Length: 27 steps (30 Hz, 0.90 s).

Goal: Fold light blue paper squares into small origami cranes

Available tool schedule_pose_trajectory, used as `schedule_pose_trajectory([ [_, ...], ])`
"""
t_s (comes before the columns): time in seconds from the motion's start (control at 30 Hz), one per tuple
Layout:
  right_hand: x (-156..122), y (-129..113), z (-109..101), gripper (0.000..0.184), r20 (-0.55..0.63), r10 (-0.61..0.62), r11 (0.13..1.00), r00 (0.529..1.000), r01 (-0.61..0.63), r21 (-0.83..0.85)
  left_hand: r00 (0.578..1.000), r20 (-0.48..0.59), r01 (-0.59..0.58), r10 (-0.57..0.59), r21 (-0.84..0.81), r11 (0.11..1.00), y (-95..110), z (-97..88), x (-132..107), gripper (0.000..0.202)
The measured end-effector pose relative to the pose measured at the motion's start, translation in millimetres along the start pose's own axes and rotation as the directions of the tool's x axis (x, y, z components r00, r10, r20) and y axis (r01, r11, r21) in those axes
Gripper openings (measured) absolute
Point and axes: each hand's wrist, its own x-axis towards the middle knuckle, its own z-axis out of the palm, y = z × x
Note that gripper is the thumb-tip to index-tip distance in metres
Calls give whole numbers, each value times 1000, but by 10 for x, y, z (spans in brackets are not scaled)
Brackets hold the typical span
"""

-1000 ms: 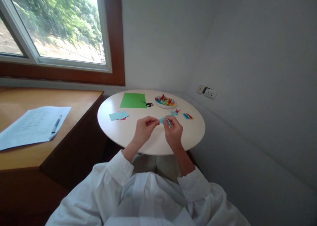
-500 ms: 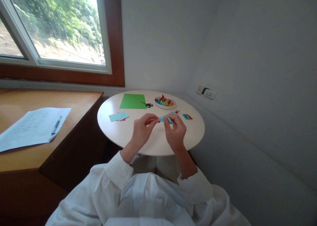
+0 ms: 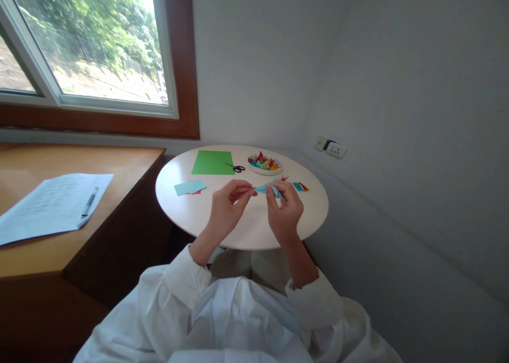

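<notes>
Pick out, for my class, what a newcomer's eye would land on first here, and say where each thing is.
Probably the bright green sheet, flat toward the far left of the round white table, with the scissors at its right edge. Next, the dish of many-coloured folded pieces right of them. Nearer, the left hand and right hand pinch a light-blue folded paper between them.
</notes>
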Motion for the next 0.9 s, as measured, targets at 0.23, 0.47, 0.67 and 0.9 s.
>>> schedule_pose_trajectory([
  [0.23, -24, -38, 8, 2, 28, -34, 999, 999, 33, 28, 1000, 17, 25, -24, -41, 999, 6, 35, 1, 21],
  [0.47, -14, -99, -4, 1, 27, -66, 998, 997, 66, -14, 999, -31, -35, 37, 80, 996, 0, 44, -36, 11],
  [0.67, 8, -161, -12, 1, 12, -108, 992, 994, 108, -59, 996, -41, -73, 79, 127, 989, 28, 45, -56, 9],
  [0.9, 24, -193, -22, 2, -2, -166, 980, 986, 165, -114, 996, -45, -76, 82, 126, 989, 50, 55, -65, 10],
])
